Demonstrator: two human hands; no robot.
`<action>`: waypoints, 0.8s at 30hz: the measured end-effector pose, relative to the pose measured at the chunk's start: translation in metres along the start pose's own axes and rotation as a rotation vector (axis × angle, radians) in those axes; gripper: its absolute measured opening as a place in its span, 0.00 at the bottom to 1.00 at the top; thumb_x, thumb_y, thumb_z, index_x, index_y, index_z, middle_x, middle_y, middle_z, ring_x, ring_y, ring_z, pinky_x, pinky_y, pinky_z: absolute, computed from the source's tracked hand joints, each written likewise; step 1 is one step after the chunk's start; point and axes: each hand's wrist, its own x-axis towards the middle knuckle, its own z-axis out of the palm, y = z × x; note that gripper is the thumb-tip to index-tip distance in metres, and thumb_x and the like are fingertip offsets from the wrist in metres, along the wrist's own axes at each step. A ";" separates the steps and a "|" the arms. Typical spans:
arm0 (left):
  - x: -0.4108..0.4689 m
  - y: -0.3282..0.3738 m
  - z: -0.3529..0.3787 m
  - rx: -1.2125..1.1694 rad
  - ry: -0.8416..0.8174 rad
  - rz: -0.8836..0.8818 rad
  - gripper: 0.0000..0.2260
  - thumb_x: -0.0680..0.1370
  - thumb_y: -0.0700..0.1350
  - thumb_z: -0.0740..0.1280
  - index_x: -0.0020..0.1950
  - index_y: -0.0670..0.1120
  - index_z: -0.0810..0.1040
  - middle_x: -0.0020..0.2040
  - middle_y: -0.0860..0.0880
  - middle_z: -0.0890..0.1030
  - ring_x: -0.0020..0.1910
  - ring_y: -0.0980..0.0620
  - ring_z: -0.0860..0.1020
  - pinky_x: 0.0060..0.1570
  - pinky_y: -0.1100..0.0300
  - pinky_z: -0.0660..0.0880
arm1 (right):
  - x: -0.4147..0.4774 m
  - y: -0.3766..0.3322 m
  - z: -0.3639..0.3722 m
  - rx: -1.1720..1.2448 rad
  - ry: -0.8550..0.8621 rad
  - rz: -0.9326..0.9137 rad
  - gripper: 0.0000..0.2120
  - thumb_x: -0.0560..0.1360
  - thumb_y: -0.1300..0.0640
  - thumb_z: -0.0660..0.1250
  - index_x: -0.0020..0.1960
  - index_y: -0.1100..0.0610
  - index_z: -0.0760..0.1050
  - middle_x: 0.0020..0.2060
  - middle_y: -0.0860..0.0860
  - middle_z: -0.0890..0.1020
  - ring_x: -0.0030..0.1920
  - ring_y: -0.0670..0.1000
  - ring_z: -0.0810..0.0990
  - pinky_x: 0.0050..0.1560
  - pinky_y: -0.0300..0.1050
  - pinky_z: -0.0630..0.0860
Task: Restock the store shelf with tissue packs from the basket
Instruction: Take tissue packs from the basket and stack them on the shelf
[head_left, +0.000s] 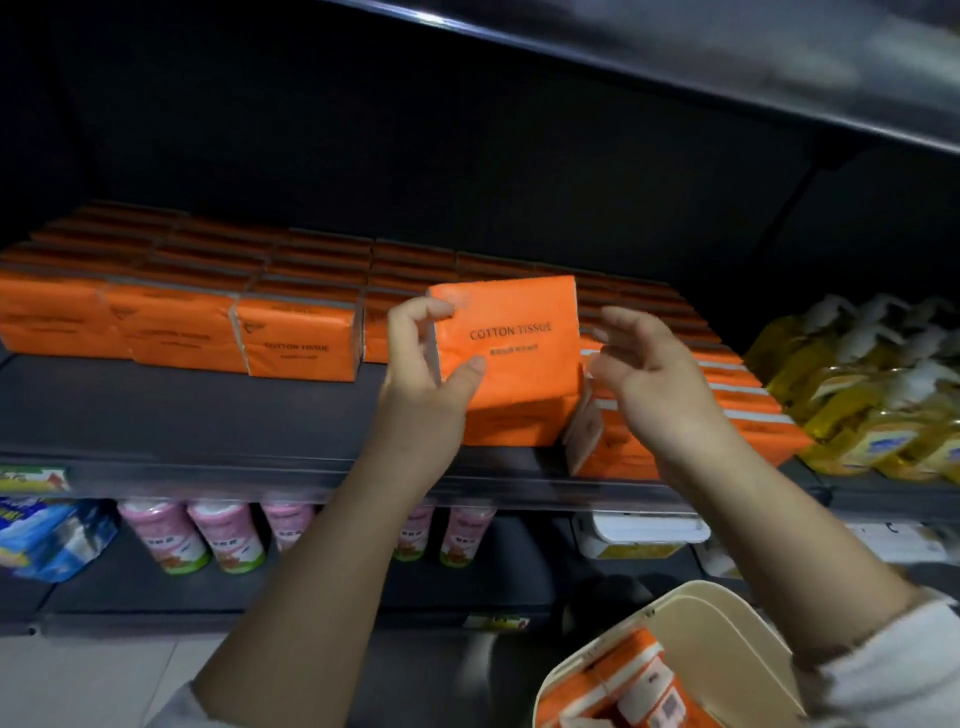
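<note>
Grasps one orange tissue pack (519, 358) in the left grip (426, 364): thumb pressed on the printed front, fingers curled over the upper left corner. Holds it upright at the front of the dark shelf (182, 410), front turned to the camera, with COTTON TISSUE legible. Cannot tell whether its lower edge touches the shelf.

Shows the right grip (654, 369) released, fingers loosely spread and holding nothing, just beside the pack's right edge. Cannot tell whether the fingertips touch it. Just below that grip, a tilted orange pack (597, 441) with a pale side turned outward, leaning at the front of the rows on the right.

Behind and to the left, stocked tissue packs (208, 322) of the same orange, in rows running to the back of the shelf, set back from its front edge. On the far right at the same level, yellow bottles (857, 405) crowded together, just beside the orange rows.

At bottom right, below the right forearm, a cream basket (727, 639) with more orange-and-white packs (623, 680) lying inside.

On the shelf underneath, pink canisters (197, 535) standing in a row, a blue package (41, 535) at the far left, and a white-and-yellow box (639, 538) toward the right.
</note>
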 end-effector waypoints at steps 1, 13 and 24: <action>-0.002 0.001 0.002 0.009 -0.036 0.007 0.25 0.77 0.37 0.65 0.50 0.70 0.64 0.56 0.49 0.76 0.52 0.53 0.78 0.53 0.50 0.77 | -0.002 -0.002 -0.002 0.005 0.013 -0.027 0.22 0.75 0.64 0.65 0.67 0.55 0.67 0.61 0.52 0.76 0.61 0.48 0.74 0.66 0.51 0.70; -0.009 -0.006 0.003 0.186 -0.444 -0.091 0.31 0.76 0.36 0.68 0.57 0.72 0.59 0.63 0.50 0.72 0.59 0.50 0.75 0.58 0.47 0.75 | -0.031 -0.006 -0.021 -0.509 -0.157 -0.257 0.28 0.70 0.57 0.73 0.67 0.49 0.69 0.60 0.44 0.74 0.60 0.41 0.70 0.59 0.34 0.63; -0.007 -0.017 -0.025 0.511 -0.470 -0.284 0.23 0.73 0.43 0.72 0.60 0.56 0.63 0.59 0.56 0.73 0.56 0.56 0.72 0.58 0.55 0.73 | -0.037 0.000 0.008 -0.627 -0.400 -0.197 0.19 0.66 0.54 0.75 0.52 0.44 0.72 0.45 0.42 0.77 0.48 0.49 0.78 0.48 0.49 0.76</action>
